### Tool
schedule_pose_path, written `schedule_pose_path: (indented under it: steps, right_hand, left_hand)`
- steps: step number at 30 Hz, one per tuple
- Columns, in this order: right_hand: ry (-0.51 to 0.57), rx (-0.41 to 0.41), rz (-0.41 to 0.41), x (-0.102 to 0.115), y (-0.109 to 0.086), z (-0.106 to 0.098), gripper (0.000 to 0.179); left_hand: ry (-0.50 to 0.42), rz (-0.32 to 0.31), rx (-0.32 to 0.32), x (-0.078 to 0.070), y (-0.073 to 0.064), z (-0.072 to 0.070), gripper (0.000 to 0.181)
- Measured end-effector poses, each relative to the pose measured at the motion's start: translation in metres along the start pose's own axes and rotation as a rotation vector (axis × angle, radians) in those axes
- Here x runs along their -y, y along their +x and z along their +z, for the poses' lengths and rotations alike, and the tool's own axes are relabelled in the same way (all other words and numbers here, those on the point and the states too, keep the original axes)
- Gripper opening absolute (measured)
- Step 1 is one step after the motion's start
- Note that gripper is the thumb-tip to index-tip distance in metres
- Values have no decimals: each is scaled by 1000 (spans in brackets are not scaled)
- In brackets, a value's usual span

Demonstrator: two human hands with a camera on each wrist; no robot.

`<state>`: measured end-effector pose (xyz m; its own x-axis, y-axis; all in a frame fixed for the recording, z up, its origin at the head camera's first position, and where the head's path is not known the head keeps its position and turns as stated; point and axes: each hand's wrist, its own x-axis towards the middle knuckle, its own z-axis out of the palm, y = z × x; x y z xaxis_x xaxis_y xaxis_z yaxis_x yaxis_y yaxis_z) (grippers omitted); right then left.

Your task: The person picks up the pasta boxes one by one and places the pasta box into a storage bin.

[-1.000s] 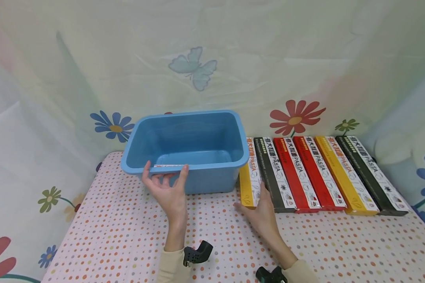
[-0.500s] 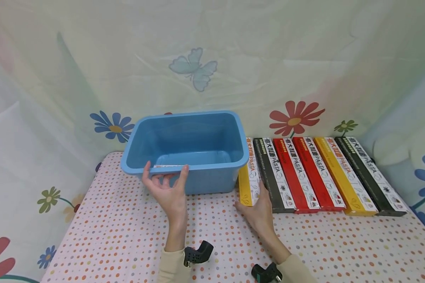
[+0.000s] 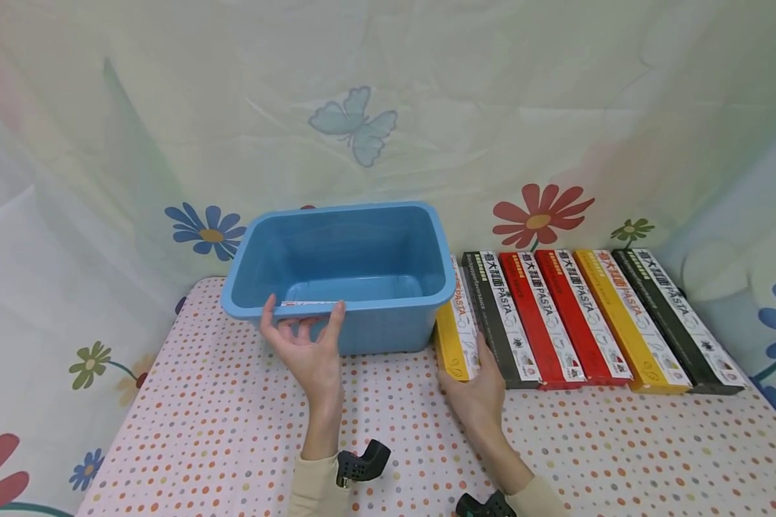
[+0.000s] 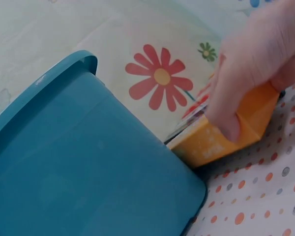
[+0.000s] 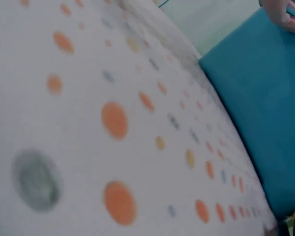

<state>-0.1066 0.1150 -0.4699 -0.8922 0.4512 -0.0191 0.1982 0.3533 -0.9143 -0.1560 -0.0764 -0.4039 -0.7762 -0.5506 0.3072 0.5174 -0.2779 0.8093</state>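
Right hand (image 3: 473, 391): closed on the near end of a yellow pasta box (image 3: 457, 337), thumb pressing along its left side and fingers reaching around the right. The box is extending from this hand toward 11 to 12 o'clock, its left side lying just beside the blue plastic tub (image 3: 388, 328). In the left wrist view the yellow side is facing the camera at a tilt; whether the near end is clearing the polka-dot tablecloth (image 3: 200, 416), cannot tell.

Left hand (image 3: 307, 359): gripping the tub's front rim, middle fingers curling under the lip. From this hand the held box is lying near 3 o'clock, well apart; the tub is standing toward 12 to 1 o'clock. Behind the rim, a white printed strip (image 3: 307, 303) is showing inside the tub; the rest of it is being hidden by the wall.

From the right hand, 5 more pasta boxes are lying side by side from 1 o'clock to past 2 o'clock: 1 black pasta box (image 3: 501, 319), 2 red pasta boxes (image 3: 543, 319), a second yellow pasta box (image 3: 630, 319) and a far black pasta box (image 3: 679, 319). A floral backdrop (image 3: 453, 57) is hanging at 12 o'clock.
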Motion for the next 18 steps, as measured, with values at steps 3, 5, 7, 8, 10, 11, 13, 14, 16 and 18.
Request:
schedule_pose_path:
  steps: [3, 5, 7, 8, 10, 11, 13, 14, 16, 18]
  right_hand:
    - [30, -1, -2, 5, -6, -9, 96]
    - [50, 8, -7, 8, -9, -17, 95]
    - [57, 22, 6, 11, -11, -28, 95]
    - [56, 28, 13, 12, -12, -34, 95]
    - [43, 35, 24, 12, -12, -48, 97]
    - [28, 34, 21, 12, -11, -55, 97]
    - [-1, 31, 12, 11, -9, -72, 97]
    - [-18, 31, 8, 11, -8, -81, 97]
    - [-52, 23, -24, 10, -4, -97, 96]
    - [-79, 18, -72, 11, -1, -113, 97]
  left_hand:
    - [-2, -2, -1, 0, 0, 0, 95]
    - [-3, -2, -2, 0, 0, 0, 95]
    - [-5, -2, -3, 0, -1, 0, 95]
    - [-5, -2, -4, 0, -1, 0, 95]
    - [-5, -3, -3, 0, -1, 0, 95]
    - [-4, -4, -2, 0, -1, 0, 95]
    - [-1, -6, -1, 0, -1, 0, 96]
    - [0, -7, 0, 0, 0, 0, 96]
    - [1, -9, 1, 0, 0, 0, 96]
    - [-1, -8, 3, 0, 0, 0, 96]
